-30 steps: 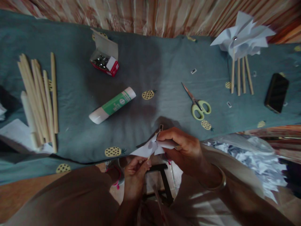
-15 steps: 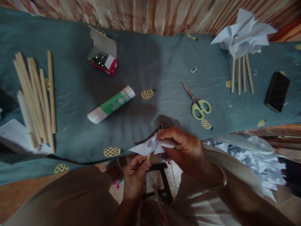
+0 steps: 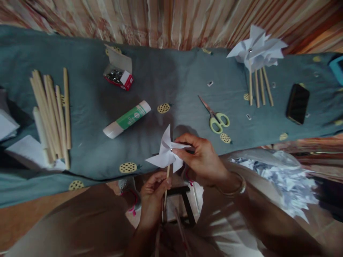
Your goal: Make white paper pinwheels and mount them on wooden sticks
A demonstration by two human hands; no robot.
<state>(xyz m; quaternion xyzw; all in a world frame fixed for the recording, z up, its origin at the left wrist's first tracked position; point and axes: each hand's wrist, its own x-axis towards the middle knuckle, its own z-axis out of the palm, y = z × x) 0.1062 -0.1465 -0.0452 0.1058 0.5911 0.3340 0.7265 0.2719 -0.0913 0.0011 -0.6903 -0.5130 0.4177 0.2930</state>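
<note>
A white paper pinwheel with a small shiny pin at its centre faces up toward me, just over the table's near edge. Its thin wooden stick is pinched between the thumb and fingers of my left hand, below the blades. My right hand is closed on the pinwheel's right-hand blade, thumb near the pin. Beyond my hands, a green-and-white glue stick lies on the cloth. Light-green-handled scissors lie to the right, with their blades pointing away from me.
A red-edged open box of metal pins stands at the back. Several wooden sticks and white paper lie left. Pinwheels on sticks and a black phone are on the right. A bag of paper scraps sits below the table's edge.
The pinwheel has tilted from nearly edge-on to facing me, so its blades and pin now show. My right hand has shifted slightly left with it. The camera view has also moved.
</note>
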